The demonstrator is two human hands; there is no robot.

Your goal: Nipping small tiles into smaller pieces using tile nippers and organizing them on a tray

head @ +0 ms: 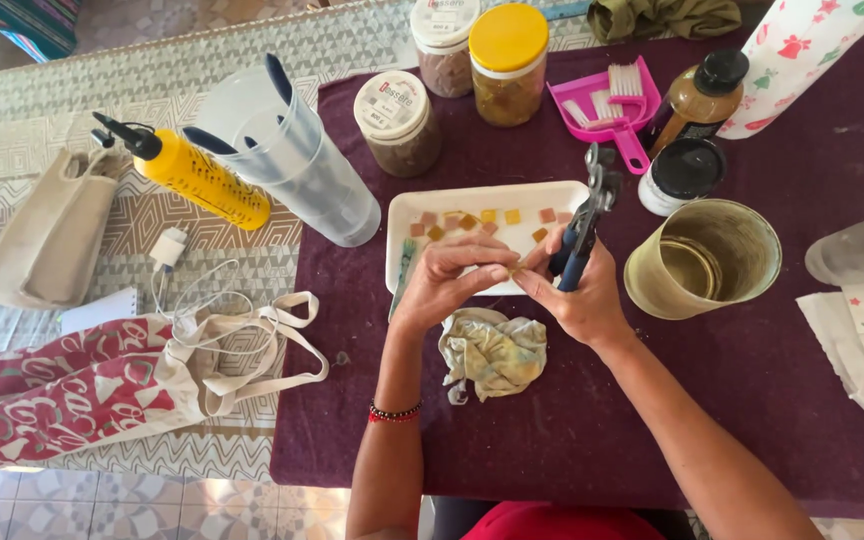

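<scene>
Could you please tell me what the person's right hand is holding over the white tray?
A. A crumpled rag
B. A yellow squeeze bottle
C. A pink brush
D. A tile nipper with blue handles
D: the right hand grips the blue-handled nipper upright over the edge of the white tray, while the left hand meets it at the fingertips.
</scene>
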